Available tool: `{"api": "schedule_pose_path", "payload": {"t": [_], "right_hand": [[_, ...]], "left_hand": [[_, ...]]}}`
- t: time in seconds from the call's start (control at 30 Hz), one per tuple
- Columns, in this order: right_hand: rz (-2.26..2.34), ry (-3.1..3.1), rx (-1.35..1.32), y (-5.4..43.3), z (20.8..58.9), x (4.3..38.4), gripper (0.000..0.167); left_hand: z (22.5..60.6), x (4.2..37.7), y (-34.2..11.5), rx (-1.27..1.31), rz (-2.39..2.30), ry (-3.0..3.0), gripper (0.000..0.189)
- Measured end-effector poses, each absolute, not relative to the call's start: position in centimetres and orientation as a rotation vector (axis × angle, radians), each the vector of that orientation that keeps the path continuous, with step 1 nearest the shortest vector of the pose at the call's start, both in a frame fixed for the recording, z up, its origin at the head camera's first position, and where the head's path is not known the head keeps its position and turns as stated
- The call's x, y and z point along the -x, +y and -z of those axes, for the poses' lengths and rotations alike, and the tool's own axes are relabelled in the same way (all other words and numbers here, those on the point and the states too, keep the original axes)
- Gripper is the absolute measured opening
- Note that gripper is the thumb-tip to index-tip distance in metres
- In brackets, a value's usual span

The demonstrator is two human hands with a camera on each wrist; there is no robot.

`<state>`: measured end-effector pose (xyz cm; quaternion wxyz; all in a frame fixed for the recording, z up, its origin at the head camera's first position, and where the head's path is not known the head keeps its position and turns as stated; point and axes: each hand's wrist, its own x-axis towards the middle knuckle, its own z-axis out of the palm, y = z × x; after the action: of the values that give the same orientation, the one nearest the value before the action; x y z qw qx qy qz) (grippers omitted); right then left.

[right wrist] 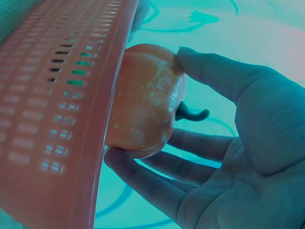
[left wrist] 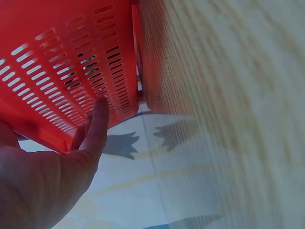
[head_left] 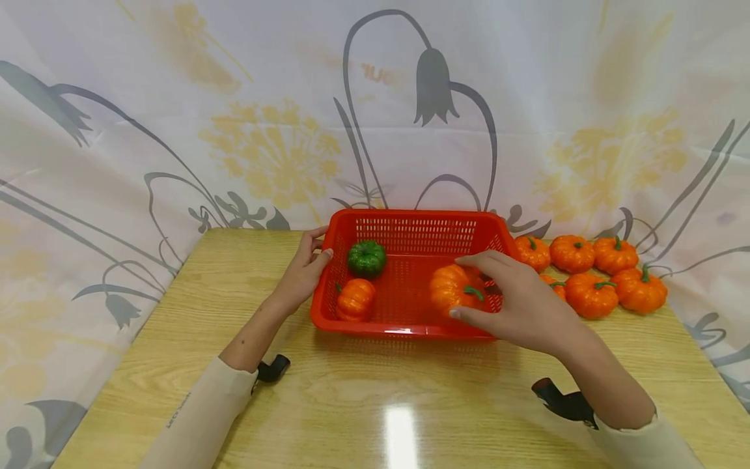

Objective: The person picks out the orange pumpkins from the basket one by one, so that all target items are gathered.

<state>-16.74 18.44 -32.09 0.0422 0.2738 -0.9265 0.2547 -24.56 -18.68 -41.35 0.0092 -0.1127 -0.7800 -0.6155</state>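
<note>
A red plastic basket (head_left: 404, 330) with slotted walls stands on the wooden table. My left hand (head_left: 303, 272) holds its left side, the thumb at the rim and the fingers along the outer wall in the left wrist view. My right hand (head_left: 527, 306) grips a toy orange pumpkin (head_left: 450, 290) between thumb and fingers, its green stem (right wrist: 190, 113) turned toward the palm. In the head view this pumpkin overlaps the right part of the basket. Inside, at the left, lie a green pumpkin (head_left: 366, 258) and another orange pumpkin (head_left: 355, 299).
Several more orange pumpkins (head_left: 592, 295) sit in two rows on the table right of the basket, partly behind my right hand. A patterned curtain (head_left: 281, 150) hangs behind the table (head_left: 328, 404). Black wrist mounts (head_left: 565, 400) stick out from my forearms.
</note>
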Motion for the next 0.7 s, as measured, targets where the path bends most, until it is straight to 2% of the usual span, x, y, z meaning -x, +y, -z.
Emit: {"api": "schedule_pose_path", "payload": {"t": [0.7], "right_hand": [[-0.711, -2.813, -0.677, 23.3, 31.3, 14.3, 0.071]], "left_hand": [[41.1, 24.6, -18.7, 0.325, 1.928, -2.441, 0.053]]}}
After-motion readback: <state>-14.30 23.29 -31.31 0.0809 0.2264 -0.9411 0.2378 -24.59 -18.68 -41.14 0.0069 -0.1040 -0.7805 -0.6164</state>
